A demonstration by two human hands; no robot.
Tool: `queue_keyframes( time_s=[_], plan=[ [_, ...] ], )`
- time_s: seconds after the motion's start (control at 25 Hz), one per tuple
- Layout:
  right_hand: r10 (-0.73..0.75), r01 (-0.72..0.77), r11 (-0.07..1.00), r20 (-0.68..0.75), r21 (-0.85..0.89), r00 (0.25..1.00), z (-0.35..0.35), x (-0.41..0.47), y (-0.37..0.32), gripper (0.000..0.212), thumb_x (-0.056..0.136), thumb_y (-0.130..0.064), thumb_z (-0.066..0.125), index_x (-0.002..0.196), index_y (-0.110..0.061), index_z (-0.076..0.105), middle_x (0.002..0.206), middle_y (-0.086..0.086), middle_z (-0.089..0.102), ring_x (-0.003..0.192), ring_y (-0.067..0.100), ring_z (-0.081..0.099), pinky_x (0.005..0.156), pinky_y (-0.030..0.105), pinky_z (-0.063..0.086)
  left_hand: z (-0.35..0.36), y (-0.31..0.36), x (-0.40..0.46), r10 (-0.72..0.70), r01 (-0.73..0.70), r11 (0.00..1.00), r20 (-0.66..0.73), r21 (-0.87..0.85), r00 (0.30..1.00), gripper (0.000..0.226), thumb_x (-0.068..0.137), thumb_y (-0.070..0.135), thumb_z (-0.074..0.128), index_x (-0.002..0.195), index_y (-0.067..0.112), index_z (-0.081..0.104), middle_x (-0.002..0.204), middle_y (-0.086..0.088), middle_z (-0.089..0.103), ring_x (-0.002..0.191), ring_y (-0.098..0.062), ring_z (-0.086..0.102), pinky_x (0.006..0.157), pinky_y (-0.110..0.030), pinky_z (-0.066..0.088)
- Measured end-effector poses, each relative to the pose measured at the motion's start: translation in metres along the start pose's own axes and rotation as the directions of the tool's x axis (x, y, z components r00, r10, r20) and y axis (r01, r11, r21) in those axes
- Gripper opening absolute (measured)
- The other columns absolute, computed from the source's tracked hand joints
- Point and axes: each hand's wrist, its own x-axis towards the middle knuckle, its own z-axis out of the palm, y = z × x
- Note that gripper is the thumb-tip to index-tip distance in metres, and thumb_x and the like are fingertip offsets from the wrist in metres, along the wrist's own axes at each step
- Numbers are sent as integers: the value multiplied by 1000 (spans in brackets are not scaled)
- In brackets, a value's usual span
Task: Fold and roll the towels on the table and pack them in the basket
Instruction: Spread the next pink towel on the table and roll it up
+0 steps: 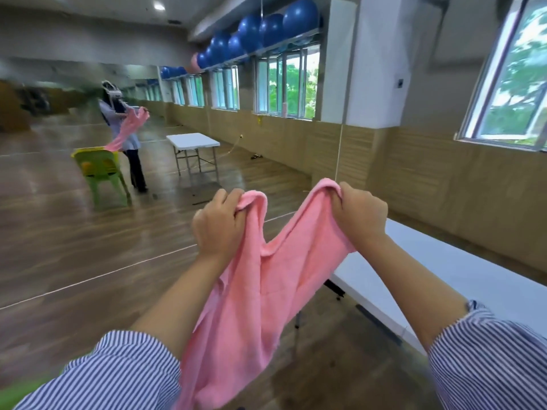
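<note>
Both arms are stretched out in front of the person, striped sleeves (112,371) pushed up past the wrists. The left hand (219,229) has its fingers curled tight round one top corner of the pink towel (251,309), and the right hand (362,216) is closed the same way on the other corner, so each grip is fully clenched on cloth. The towel sags in a dip between the two fists and hangs down toward six o'clock, off the bench (461,276) and in the air above the wooden floor (74,261). The white bench runs from about three o'clock down toward five, just beside the right forearm, the towel's right edge passing in front of its near corner. Out at ten o'clock a mirror shows the same person holding the towel, next to a green chair (100,173). At eleven o'clock stands another white folding table (192,142). Blue balls (266,28) line a ledge above the windows at twelve o'clock.
</note>
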Motion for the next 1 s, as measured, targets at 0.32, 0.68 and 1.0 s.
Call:
queue_keyframes(
  time_s=[0.32, 0.68, 1.0],
  plan=[
    [12, -21, 986, -55, -166, 998, 88, 136, 59, 38, 100, -35, 28, 83, -14, 55, 67, 6, 59, 56, 27, 49, 47, 25, 18, 156, -4, 127, -86, 84, 973, -2, -215, 996, 29, 94, 30, 35, 96, 17, 61, 88, -6, 58, 68, -28, 54, 57, -34, 37],
    [102, -144, 973, -224, -178, 969, 160, 327, 115, 44, 101, -35, 26, 88, -13, 62, 66, 3, 56, 54, 23, 45, 48, 23, 20, 298, -16, 305, -142, 101, 953, -128, -285, 981, 24, 99, 24, 39, 101, 14, 61, 87, 0, 50, 69, -16, 44, 50, -20, 23],
    [55, -63, 991, -69, -120, 996, 283, 424, 145, 46, 99, -41, 27, 91, -15, 63, 78, 8, 63, 68, 29, 57, 58, 29, 32, 417, -61, 347, -218, 200, 967, -107, -156, 970, 20, 97, 27, 41, 92, 15, 56, 87, -1, 49, 73, -19, 42, 56, -29, 20]
  ],
)
